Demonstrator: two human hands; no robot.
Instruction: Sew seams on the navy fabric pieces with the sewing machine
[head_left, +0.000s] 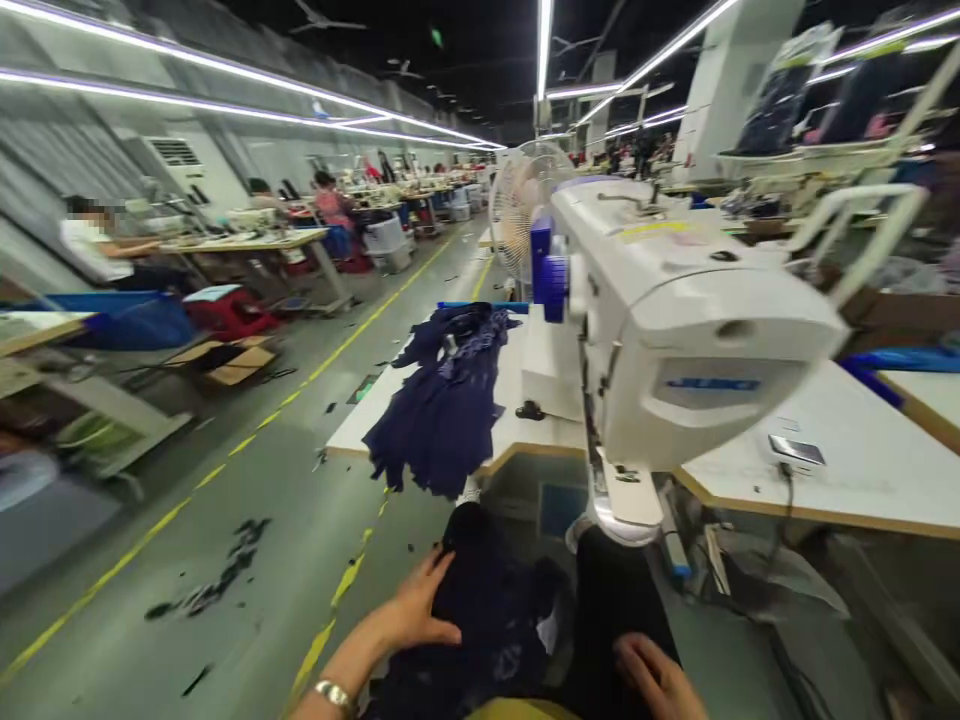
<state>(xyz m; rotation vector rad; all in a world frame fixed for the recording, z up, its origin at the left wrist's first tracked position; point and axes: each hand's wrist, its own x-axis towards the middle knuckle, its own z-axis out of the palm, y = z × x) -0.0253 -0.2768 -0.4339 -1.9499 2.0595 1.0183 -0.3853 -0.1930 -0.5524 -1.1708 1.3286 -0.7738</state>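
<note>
Dark navy cut fabric (pixel 495 600) lies in a heap across my lap. My left hand (pixel 424 605) rests at its left edge, thumb and fingers spread apart, touching the cloth without gripping it. Over the black trouser leg (pixel 619 590) is my right hand (pixel 656 675), its fingers curled and pressed together. Whatever may be in that hand is hidden. In front of me stands a white JUKI sewing machine (pixel 712 350) with a blue handwheel (pixel 555 275). A pile of navy fabric pieces (pixel 442 410) hangs over the front edge of the table, left of the machine.
The white tabletop (pixel 847 470) carries a phone-like device (pixel 796 450) with a cable. A fan (pixel 525 200) stands behind the machine. Dark scraps (pixel 225 570) lie on the floor beside a yellow line (pixel 360 340). A person (pixel 101 245) sits at a far-left workstation.
</note>
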